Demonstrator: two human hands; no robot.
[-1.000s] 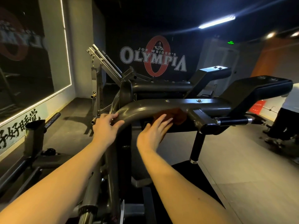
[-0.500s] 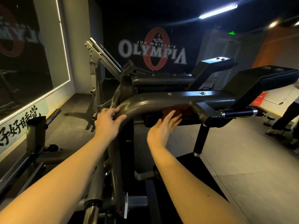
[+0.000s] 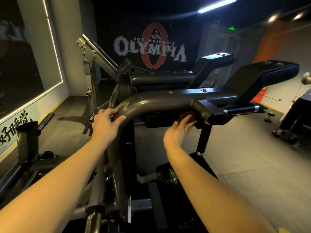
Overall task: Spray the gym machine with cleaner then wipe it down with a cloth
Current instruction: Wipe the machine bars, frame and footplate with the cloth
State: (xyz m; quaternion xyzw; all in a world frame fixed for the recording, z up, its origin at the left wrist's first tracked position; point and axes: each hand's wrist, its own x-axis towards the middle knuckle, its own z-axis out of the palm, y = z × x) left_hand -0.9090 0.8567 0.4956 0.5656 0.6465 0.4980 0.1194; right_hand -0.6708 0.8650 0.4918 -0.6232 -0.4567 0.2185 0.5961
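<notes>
Head view: the left hand (image 3: 107, 122) curls round the bent tube of the gym machine (image 3: 159, 103); the right hand (image 3: 176, 133), fingers straight, presses the brown cloth (image 3: 192, 115) under the bar. The cloth looks soft and light, best driven flat-palmed; the frame seems rigid, a sound brace.

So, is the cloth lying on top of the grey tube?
No, the right hand presses the cloth from below, under the grey tube.

From my end I count two hands (left hand (image 3: 106, 123), right hand (image 3: 177, 133)), one cloth (image 3: 191, 114), one gym machine (image 3: 159, 103), two black pads (image 3: 262, 71), one wall logo (image 3: 151, 47) and one bystander (image 3: 297, 111).
</notes>
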